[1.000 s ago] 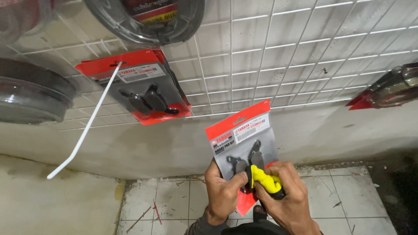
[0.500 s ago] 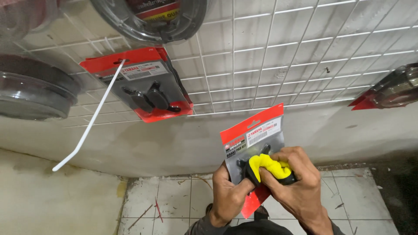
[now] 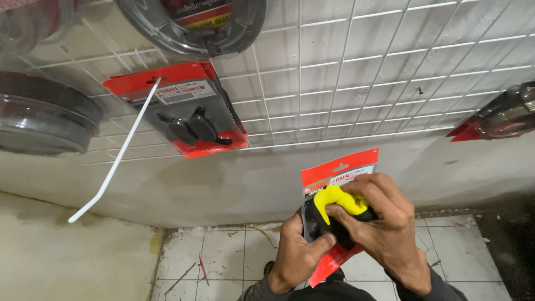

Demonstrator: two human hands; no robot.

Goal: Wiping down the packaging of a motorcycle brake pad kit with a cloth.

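Observation:
A red blister pack with dark parts under clear plastic is held upright in front of me, below the white wire grid wall. My left hand grips the pack's lower left side, thumb on its front. My right hand lies over the pack's front and holds a yellow and black tool against it. The pack's lower corner shows between my wrists.
A second red pack hangs on the grid at upper left, with a long white hook jutting out in front of it. Clear-wrapped round parts hang at left and top. Another red pack hangs at right. Tiled floor lies below.
Both hands and the pack have drifted right and slightly down. My right hand has turned the yellow tool from upright to lying across the pack's front.

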